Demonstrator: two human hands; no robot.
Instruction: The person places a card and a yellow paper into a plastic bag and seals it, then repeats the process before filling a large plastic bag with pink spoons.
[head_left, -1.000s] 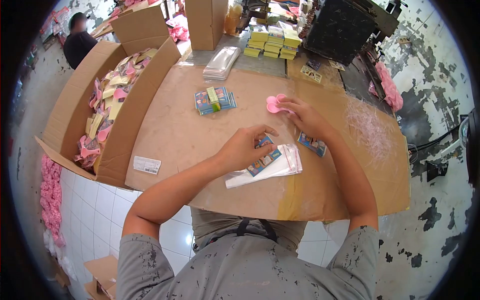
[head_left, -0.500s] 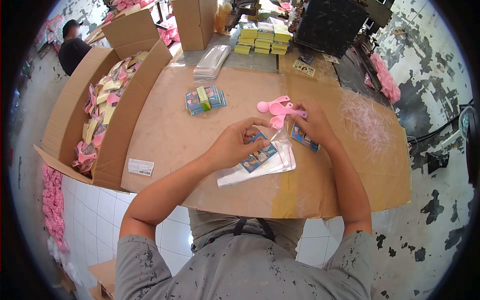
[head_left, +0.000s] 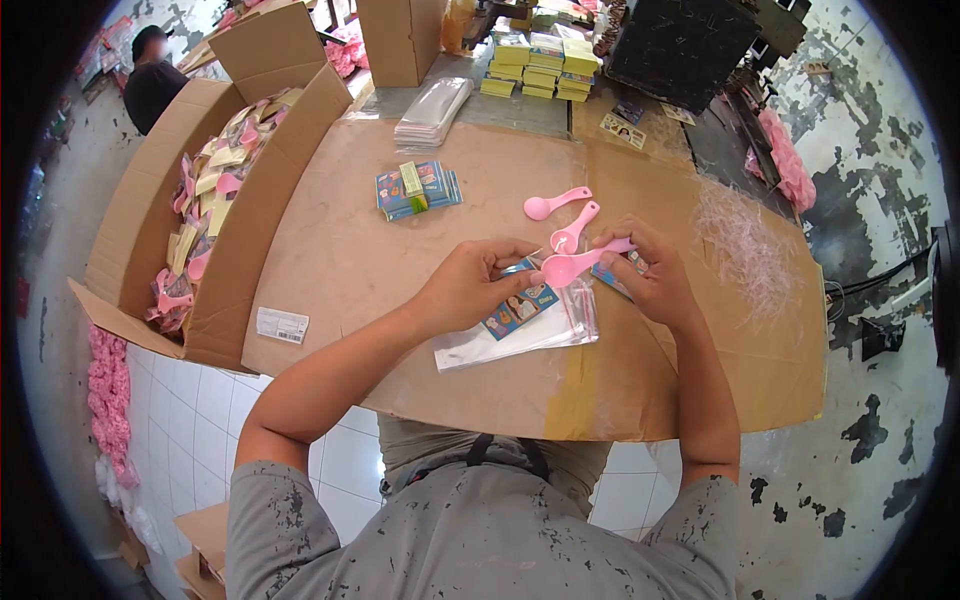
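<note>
One pink spoon (head_left: pixel 563 271) is held at the centre of the frame, its handle gripped between the thumb and fingers of the right hand (head_left: pixel 657 280), its bowl pointing left. The left hand (head_left: pixel 468 285) is closed, thumb and fingers pinching a blue card (head_left: pixel 520 313) near its upper edge; whether it also grips a film edge cannot be told. White plastic sleeves (head_left: pixel 490 348) lie beneath this card on the tabletop (head_left: pixel 335 250). The middle spoon (head_left: pixel 577 226) and upper spoon (head_left: pixel 541 207) lie above the held spoon, toward the top of the frame. A second card (head_left: pixel 611 282) lies partly hidden beside the right hand. A banded card bundle (head_left: pixel 440 188) rests left of the upper spoon; clear bags (head_left: pixel 433 112) are stacked above it. Yellow-edged stacks (head_left: pixel 541 68) stand at top centre. Clear strands (head_left: pixel 738 240) lie at right. An open carton (head_left: pixel 262 225) at left contains pink spoons and pale packs (head_left: pixel 217 187). A person (head_left: pixel 153 92) is at upper left.
</note>
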